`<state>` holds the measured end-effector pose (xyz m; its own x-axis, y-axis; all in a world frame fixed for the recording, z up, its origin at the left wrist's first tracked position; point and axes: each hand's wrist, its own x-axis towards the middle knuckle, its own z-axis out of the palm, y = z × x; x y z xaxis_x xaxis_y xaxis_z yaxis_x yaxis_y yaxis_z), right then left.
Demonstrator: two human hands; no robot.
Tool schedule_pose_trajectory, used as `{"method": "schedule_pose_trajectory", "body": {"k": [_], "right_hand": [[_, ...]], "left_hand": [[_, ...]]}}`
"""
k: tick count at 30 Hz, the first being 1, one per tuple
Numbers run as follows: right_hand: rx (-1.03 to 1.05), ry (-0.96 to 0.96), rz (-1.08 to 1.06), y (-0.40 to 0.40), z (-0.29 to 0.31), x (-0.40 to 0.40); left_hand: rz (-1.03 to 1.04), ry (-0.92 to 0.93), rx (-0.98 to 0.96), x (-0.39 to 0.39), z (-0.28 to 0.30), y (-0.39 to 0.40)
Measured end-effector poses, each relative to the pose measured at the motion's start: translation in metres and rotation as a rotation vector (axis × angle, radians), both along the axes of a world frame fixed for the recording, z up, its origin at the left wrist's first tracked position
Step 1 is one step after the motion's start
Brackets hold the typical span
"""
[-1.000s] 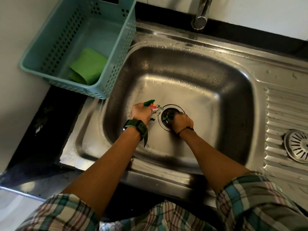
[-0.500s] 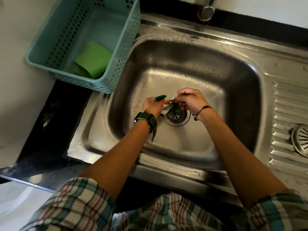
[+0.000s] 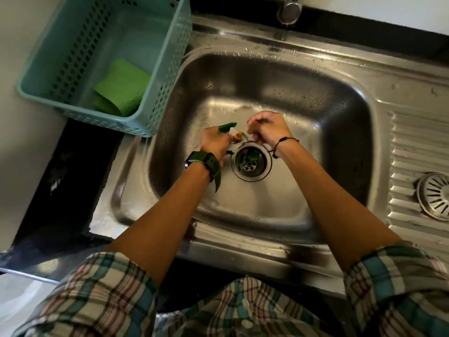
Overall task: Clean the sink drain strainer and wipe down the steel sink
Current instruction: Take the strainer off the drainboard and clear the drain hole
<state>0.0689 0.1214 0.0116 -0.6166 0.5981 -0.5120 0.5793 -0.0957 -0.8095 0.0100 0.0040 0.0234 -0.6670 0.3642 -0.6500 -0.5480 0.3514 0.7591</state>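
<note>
Both hands hover low inside the wet steel sink (image 3: pixel 315 113), just behind the round drain (image 3: pixel 251 161). My left hand (image 3: pixel 215 142) is closed around a clump of food scraps (image 3: pixel 233 133), with green, white and orange bits sticking out. My right hand (image 3: pixel 266 128) is beside it with its fingertips pinched together near the clump; what it holds is too small to tell. A green scrap (image 3: pixel 252 155) still lies in the drain cup. The drain strainer (image 3: pixel 435 199) rests on the ribbed drainboard at the right edge.
A teal plastic basket (image 3: pixel 160 69) sits at the sink's back left with a green cloth (image 3: pixel 121 87) inside. The tap spout (image 3: pixel 289 8) hangs over the back rim. A black counter (image 3: pixel 65 181) runs along the left side.
My right hand came up out of the drain and moved back toward the left hand's clump. The drain cup is now uncovered. The left hand stayed closed on its scraps.
</note>
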Motion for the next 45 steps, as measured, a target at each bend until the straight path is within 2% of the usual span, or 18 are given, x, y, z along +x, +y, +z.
{"method": "schedule_pose_trajectory", "body": {"k": [2,5,7,9,15,17,19,21,23,24,26,30,34,36,38,41,43,45], "right_hand": [[0.145,-0.135,0.043,0.006,-0.017,0.003],[0.505,-0.492,0.522,-0.001,-0.047,0.013],[0.628,-0.615,0.747,-0.010,-0.061,0.020],[0.740,-0.645,0.868,-0.019,-0.070,0.023],[0.881,-0.669,0.947,-0.027,-0.085,0.026],[0.877,-0.640,0.898,-0.022,-0.081,0.027],[0.815,-0.528,0.670,-0.014,-0.073,0.027],[0.618,-0.315,0.377,-0.006,-0.058,0.023],[0.370,-0.088,0.198,-0.002,-0.035,0.019],[0.282,0.000,0.175,-0.001,-0.023,0.018],[0.233,0.091,0.220,-0.005,-0.001,0.017],[0.392,0.043,0.400,-0.014,0.013,0.013],[0.447,0.051,0.396,-0.020,0.011,0.013],[0.387,0.040,0.406,-0.022,0.007,0.013],[0.239,0.031,0.395,-0.019,0.005,0.012],[-0.019,0.067,0.155,-0.005,-0.003,0.012],[0.041,-0.035,0.041,0.002,-0.018,0.013],[0.210,-0.250,0.165,0.002,-0.038,0.015]], "left_hand": [[0.010,0.003,-0.047,-0.005,-0.004,-0.002],[0.037,-0.010,-0.090,-0.006,-0.007,-0.004],[0.033,-0.009,-0.111,-0.005,-0.009,-0.007],[0.034,-0.015,-0.111,-0.004,-0.011,-0.010],[0.017,-0.022,-0.127,-0.002,-0.017,-0.019],[0.018,-0.034,-0.115,-0.001,-0.017,-0.019],[0.008,-0.044,-0.109,0.000,-0.018,-0.017],[-0.011,-0.035,-0.136,0.001,-0.020,-0.015],[-0.036,-0.026,-0.161,0.005,-0.019,-0.011],[-0.046,-0.027,-0.155,0.007,-0.018,-0.009],[-0.072,-0.030,-0.132,0.011,-0.015,-0.004],[-0.086,-0.002,-0.111,0.012,-0.002,0.002],[-0.055,-0.037,-0.044,0.013,0.004,0.002],[-0.041,-0.041,-0.031,0.014,0.003,0.000],[0.002,-0.011,-0.071,0.014,-0.002,-0.003],[0.085,-0.009,-0.102,0.013,-0.009,-0.006],[0.126,-0.035,-0.083,0.010,-0.012,-0.007],[0.143,-0.039,-0.091,0.006,-0.014,-0.008]]}}
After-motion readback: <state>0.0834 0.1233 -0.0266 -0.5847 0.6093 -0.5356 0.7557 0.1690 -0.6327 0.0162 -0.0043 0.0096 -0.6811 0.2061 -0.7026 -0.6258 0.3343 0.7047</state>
